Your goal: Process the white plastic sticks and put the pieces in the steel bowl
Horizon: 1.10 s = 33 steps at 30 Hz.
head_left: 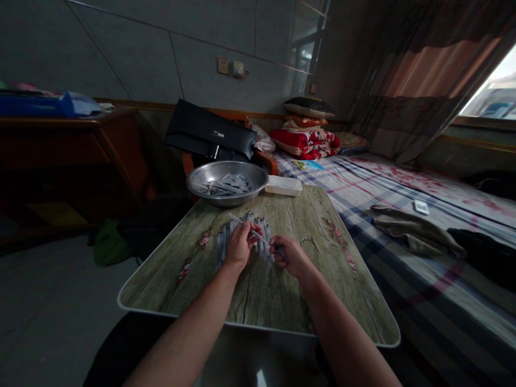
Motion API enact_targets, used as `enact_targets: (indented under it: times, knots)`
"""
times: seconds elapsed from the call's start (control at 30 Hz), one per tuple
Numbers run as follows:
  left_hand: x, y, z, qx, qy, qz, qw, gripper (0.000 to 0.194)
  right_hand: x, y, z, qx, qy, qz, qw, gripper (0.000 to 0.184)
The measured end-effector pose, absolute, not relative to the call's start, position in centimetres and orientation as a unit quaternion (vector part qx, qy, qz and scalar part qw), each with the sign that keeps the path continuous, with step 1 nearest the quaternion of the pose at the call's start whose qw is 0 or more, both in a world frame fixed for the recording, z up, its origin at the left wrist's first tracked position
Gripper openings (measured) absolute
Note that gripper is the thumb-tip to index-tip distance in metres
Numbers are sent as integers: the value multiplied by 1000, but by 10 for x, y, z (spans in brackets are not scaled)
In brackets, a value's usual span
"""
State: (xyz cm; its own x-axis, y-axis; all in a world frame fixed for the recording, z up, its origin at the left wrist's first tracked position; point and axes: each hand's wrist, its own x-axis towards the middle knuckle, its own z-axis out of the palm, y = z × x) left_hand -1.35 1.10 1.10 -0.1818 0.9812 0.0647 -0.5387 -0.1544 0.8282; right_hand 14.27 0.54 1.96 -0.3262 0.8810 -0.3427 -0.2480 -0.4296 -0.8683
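Two hands are held low over a wood-patterned table top [322, 279]. A thin pale tube [246, 227] is pinched in the left hand [238, 247], its long axis slanted across the table, with the far tip pointed up and to the left and the other end directed toward the right hand [291, 257]. The right hand's fingers are curled, but what they grip cannot be told. Beneath the hands, similar tubes [221, 247] are laid side by side, their lengths running toward the far edge. A steel basin [226, 183] holding more tubes and a white tray [284, 186] are set at that edge, while the side edges are well apart from the hands.
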Motion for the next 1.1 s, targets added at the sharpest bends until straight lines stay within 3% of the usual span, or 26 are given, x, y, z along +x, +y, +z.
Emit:
enact_targets:
  times: [0.2, 0.47, 0.6, 0.73, 0.83, 0.97, 1.1]
  knots:
    - [-11, 9, 13, 324, 328, 668, 584, 36, 138, 2, 17, -384, -431, 736, 355, 35]
    - [-35, 25, 14, 86, 250, 741, 617, 17, 162, 6, 24, -266, -369, 824, 338, 28]
    - [-45, 29, 15, 61, 221, 756, 614, 16, 165, 6, 29, -267, -356, 804, 395, 30]
    - [-38, 24, 13, 119, 240, 695, 667, 3, 153, 4, 27, -311, -364, 737, 478, 30]
    - [-21, 17, 9, 185, 263, 626, 710, 16, 141, 4, 18, -368, -425, 677, 475, 30]
    - [-4, 12, 4, 214, 288, 571, 738, 18, 134, 5, 11, -415, -469, 649, 432, 29]
    - [-8, 12, 7, 172, 246, 534, 790, 26, 139, 8, 15, -418, -392, 668, 476, 16]
